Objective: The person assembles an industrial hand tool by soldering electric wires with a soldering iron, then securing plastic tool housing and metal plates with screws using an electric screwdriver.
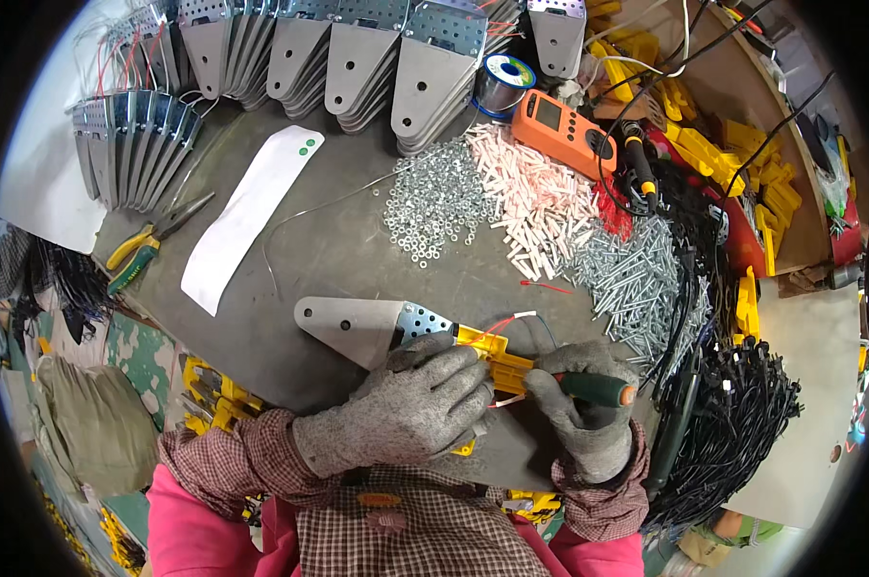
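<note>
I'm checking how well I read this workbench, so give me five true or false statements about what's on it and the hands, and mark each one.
1. The right hand holds a green-handled tool. True.
2. The left hand is bare. False: it is gloved in grey.
3. The pliers lie to the left of the white strip. True.
4. The spool is near the orange meter. True.
5. The orange meter lies to the left of the white strip. False: it lies to the right.

Tabletop (348, 269): bracket (353, 327) front, nuts (434, 197) behind it, pliers (153, 238) left, paper strip (247, 221) between pliers and nuts, screws (636, 279) right, plugs (535, 197) between nuts and screws, meter (561, 135) behind plugs.
</note>
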